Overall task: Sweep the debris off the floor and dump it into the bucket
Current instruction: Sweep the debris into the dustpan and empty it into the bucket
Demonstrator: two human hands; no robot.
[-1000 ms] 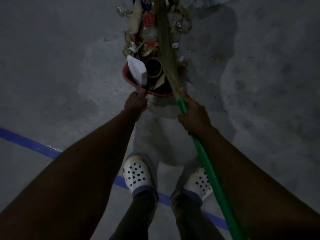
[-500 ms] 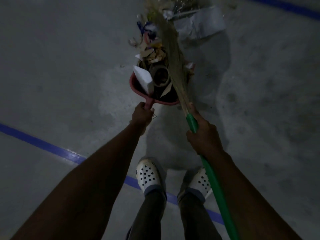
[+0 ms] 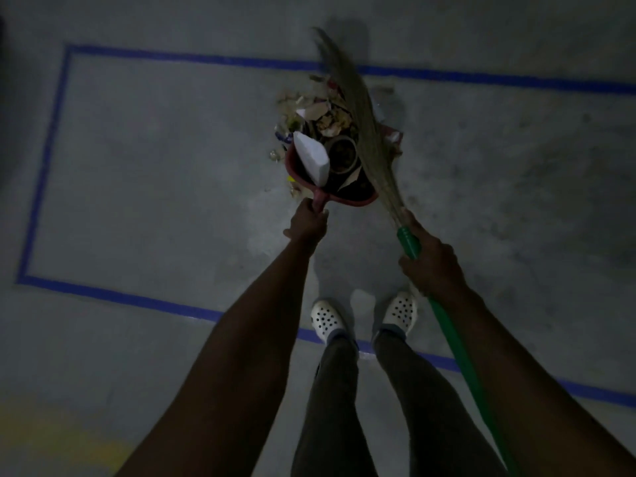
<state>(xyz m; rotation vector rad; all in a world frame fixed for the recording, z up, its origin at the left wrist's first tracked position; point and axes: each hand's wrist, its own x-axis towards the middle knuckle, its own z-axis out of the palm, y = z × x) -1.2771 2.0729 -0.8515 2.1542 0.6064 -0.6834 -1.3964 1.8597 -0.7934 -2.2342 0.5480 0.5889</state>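
Farther away than half a second ago, the red plastic dustpan [image 3: 347, 201] carries mixed paper debris [image 3: 318, 110]; left grip [image 3: 308, 223] clamps its handle level. Right grip [image 3: 430, 259] clamps the green-handled straw broom [image 3: 370, 132], bristles apparently pinning the load. Bucket not in view.

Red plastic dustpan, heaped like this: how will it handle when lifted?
Likely front-heavy: the left hand grips the red plastic dustpan only by its short handle. Loose paper scraps heaped at its front would probably spill if tilted. The leaning white block looks apt to topple out.
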